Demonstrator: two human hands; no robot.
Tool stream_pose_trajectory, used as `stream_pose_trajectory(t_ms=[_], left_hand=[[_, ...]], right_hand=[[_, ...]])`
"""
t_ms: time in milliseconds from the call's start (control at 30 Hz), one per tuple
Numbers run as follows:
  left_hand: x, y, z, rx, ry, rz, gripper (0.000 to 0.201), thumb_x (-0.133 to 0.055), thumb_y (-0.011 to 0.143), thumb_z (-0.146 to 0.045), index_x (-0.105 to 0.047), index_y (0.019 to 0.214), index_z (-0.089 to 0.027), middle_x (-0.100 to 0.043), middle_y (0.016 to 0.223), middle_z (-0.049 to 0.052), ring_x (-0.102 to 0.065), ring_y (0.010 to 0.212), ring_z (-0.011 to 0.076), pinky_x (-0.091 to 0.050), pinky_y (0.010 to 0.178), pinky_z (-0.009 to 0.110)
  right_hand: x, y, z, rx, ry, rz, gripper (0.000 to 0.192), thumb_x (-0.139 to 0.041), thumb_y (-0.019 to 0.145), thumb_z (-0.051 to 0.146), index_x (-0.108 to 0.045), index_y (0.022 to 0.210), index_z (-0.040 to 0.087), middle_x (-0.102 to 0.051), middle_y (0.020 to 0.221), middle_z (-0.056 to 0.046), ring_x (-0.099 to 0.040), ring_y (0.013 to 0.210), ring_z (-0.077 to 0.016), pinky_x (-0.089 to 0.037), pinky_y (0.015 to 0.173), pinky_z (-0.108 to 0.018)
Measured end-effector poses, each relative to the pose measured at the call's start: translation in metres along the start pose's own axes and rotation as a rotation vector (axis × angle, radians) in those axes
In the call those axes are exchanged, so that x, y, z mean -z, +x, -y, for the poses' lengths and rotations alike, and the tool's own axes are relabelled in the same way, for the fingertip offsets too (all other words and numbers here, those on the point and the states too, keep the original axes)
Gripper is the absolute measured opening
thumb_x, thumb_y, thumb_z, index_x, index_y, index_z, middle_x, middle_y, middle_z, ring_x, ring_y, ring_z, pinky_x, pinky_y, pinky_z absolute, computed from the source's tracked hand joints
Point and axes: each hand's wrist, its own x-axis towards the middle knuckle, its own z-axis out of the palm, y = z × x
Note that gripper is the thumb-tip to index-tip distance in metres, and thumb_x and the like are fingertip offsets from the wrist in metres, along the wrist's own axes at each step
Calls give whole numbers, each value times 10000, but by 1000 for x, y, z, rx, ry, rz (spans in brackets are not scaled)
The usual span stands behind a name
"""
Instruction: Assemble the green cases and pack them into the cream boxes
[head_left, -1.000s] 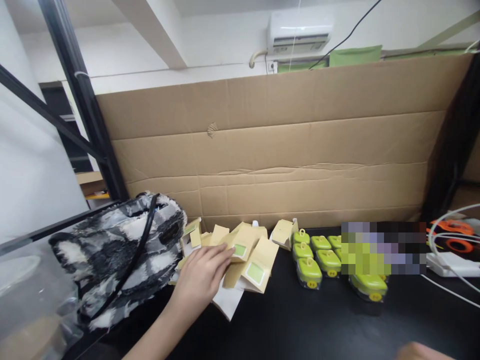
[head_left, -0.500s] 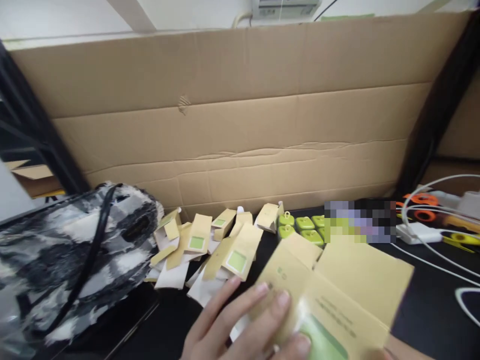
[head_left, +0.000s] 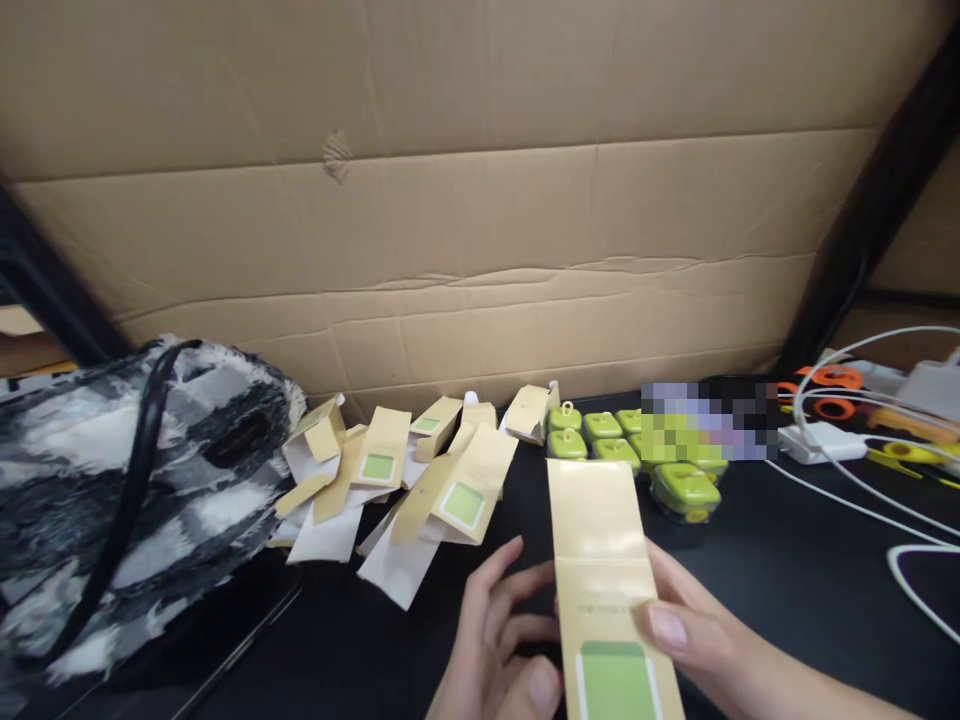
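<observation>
In my right hand (head_left: 697,630) is a yellow carton (head_left: 600,600) with a green panel on its front. The thumb presses its face and the other fingers are hidden behind it. The carton's top flap points up and it looks flattened. Just left of it is my left hand (head_left: 502,650), fingers bent and apart, holding nothing that I can see. Some of its fingertips reach the carton's edge; whether they touch cannot be told. Beyond the carton stand several small green-lidded containers (head_left: 686,490), some with ring loops.
Opened yellow cartons (head_left: 472,490) lie piled left of centre on the black table (head_left: 750,590). A black, white and grey shaggy bag (head_left: 210,440) with a black strap sits at left. White cables and an adapter (head_left: 821,442) lie right, near orange-handled tools (head_left: 832,408). A cardboard wall (head_left: 480,210) closes the back.
My left hand has come off the carton's face and moved beside it. The carton has turned to a narrower, upright view, and my right hand now shows at its right edge. My view has tipped downward.
</observation>
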Motion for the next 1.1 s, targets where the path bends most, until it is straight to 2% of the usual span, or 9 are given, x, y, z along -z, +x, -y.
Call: stream_pose_trajectory(t_ms=[100,200,400,500,600,667,833,967,1100], left_hand=[[-3,3,2,133,-182,43,749,-732,716,-627,-409,1314,-313,-634,1163,99,-665,803,202,-519,784,370],[-5,3,-3,178,-222,53,892,-806,654,-583,-355,1378,-323,-624,1156,88,-656,869,213,-513,779,342],[-7,-5,-11,4,4,-43,555,-586,898,-521,-393,1399,-382,-650,1265,64,-650,1096,239,-508,984,404],[-3,-5,-10,-85,-32,60,495,-557,937,-455,-379,1398,-451,-664,1260,29,-637,1149,230,-509,1006,406],[1,-3,-8,-163,-77,204,632,-648,898,-393,-297,1403,-536,-602,1326,-2,-596,1203,228,-499,1009,412],[3,-3,-7,-156,-49,217,674,-664,893,-342,-278,1408,-542,-582,1330,4,-577,1218,222,-492,1008,405],[-1,-5,-5,-64,-109,64,586,-691,884,-255,-424,1352,-486,-675,1140,-6,-647,1081,173,-521,954,326],[-5,-5,-7,-17,-183,-18,525,-701,881,-253,-492,1311,-469,-710,1075,-20,-673,1018,144,-537,900,256],[-6,-3,-9,-54,-248,26,538,-724,859,-291,-497,1304,-489,-704,1132,-33,-675,1034,146,-531,913,250]], right_hand=[[-2,1,-2,-21,-1,50,551,-729,737,565,-586,1191,288,-719,1056,-46,-699,952,-254,-530,883,-412],[-4,5,-4,14,-50,31,525,-719,763,564,-562,1196,311,-679,1117,-31,-674,987,-219,-523,912,-372],[7,0,-13,516,-599,-318,269,-492,954,489,-489,1209,402,-574,990,-20,-608,873,-182,-546,759,-301],[16,-9,-13,784,-904,-84,261,-499,945,487,-469,1195,417,-580,859,-13,-608,751,-200,-531,696,-332],[21,-13,-9,734,-1088,279,231,-532,949,385,-459,1168,396,-657,780,4,-643,668,-186,-535,630,-301],[22,-13,-6,695,-1218,411,299,-594,910,267,-472,1173,342,-690,787,-2,-651,661,-175,-550,666,-286],[6,-8,8,997,-1293,267,161,-479,987,179,-620,988,256,-663,670,19,-581,545,-124,-508,583,-242],[-7,-7,15,923,-1284,209,296,-395,1037,274,-599,830,219,-629,589,32,-578,508,-90,-488,526,-178],[-2,-14,3,872,-1175,169,139,-420,1017,202,-557,1003,220,-678,639,13,-620,549,-134,-528,581,-256]])
